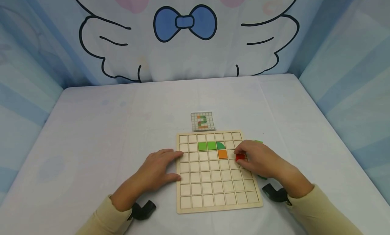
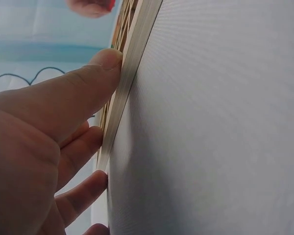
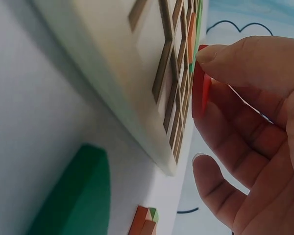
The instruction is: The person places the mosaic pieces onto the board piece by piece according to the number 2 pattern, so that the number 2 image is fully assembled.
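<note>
The left hand rests spread against the board's left edge while the right hand pinches a red tile near the right edge, apparently mid-placement, next needing alignment before release.

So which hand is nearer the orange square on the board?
Right hand, pinching a red piece right of the orange square; left hand touches the left edge of the board.
</note>
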The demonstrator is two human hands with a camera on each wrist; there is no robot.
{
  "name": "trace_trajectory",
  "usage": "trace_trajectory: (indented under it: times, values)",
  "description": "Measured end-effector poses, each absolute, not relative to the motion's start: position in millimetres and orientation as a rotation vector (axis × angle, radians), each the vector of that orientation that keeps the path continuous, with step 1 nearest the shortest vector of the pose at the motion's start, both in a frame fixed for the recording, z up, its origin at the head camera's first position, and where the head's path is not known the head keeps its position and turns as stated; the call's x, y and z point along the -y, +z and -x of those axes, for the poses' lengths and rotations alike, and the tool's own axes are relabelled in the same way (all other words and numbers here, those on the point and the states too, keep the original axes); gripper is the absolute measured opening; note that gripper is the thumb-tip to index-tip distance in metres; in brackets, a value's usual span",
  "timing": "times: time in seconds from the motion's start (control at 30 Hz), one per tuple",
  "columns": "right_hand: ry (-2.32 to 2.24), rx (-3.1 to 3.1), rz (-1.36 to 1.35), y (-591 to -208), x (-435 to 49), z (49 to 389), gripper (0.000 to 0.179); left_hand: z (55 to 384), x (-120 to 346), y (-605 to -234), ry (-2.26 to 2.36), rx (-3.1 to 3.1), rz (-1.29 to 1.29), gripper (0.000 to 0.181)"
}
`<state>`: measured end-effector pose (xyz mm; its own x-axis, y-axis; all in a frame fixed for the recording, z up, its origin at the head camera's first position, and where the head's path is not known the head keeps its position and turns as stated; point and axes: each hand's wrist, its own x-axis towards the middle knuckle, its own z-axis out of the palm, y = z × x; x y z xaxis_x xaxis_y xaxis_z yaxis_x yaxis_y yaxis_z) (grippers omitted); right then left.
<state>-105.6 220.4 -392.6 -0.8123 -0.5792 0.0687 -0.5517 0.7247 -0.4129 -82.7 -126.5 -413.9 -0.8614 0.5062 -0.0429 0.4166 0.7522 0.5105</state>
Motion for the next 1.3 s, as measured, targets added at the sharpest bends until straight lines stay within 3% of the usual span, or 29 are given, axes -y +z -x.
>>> trace_trajectory:
  times: [1.3]
  values:
    - [-0.568,-2.687,1.115,-390.4,-184.7,104.6,0.011,83.7,126.3,-414.8,0.722,-2.768,-0.711,0.068]
